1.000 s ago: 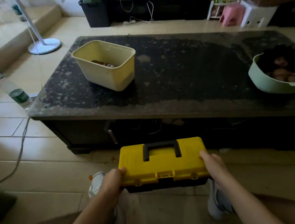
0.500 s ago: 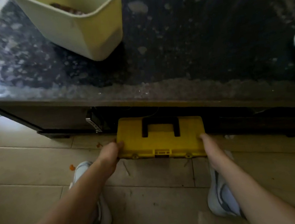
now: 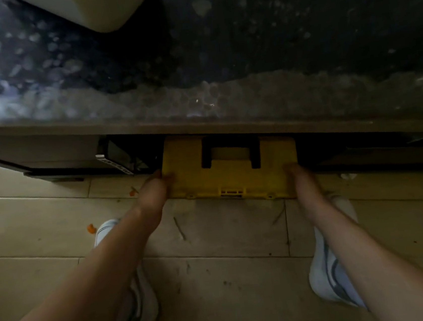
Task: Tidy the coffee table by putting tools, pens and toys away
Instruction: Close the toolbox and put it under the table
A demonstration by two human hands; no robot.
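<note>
Closed yellow toolbox (image 3: 230, 174) lies half under coffee table (image 3: 199, 109).

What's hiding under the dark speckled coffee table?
A yellow plastic toolbox with a black handle sits partly under the dark speckled coffee table, left hand and right hand holding its ends. The tabletop covers its back, and behind is too dark to see.

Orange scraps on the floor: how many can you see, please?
2. One scrap lies left of the left hand; the other lies beside the left shoe. Others may hide under the table.
</note>
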